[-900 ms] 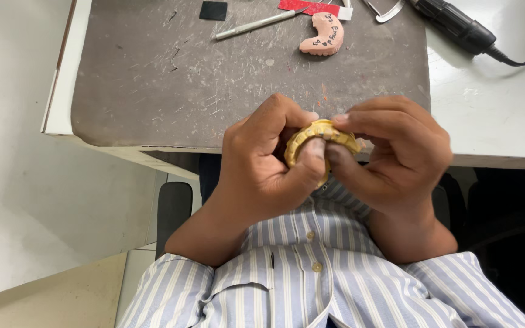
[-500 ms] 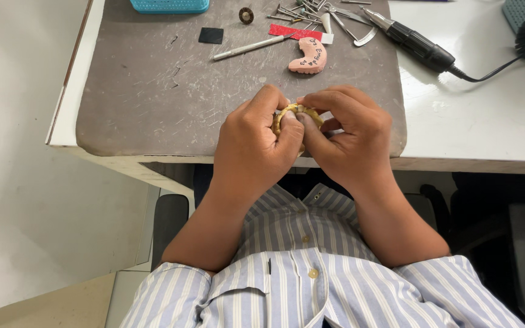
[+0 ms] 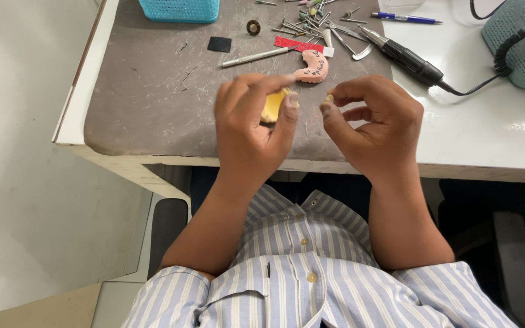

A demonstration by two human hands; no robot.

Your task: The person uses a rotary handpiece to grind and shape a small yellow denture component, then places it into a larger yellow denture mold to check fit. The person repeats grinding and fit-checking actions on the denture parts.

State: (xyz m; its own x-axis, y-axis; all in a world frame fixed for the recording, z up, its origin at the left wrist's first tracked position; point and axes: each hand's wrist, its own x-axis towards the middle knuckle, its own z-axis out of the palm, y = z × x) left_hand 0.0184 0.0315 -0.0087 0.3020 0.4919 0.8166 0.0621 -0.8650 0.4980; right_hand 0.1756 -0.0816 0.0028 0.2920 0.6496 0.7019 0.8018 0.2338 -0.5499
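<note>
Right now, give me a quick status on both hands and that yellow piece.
Left hand gripping the yellow arch-shaped piece. Right hand apart from it, pinching a small yellowish bit at its fingertips. Pink denture base lies on the grey mat just beyond.

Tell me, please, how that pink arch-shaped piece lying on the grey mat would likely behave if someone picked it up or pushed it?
The pink arch-shaped piece looks moulded and rigid, so it probably keeps its shape. Small and thin, it is likely light. Lying flat on the grey mat, it should slide rather than roll, though its narrow ends may be fragile.
</note>
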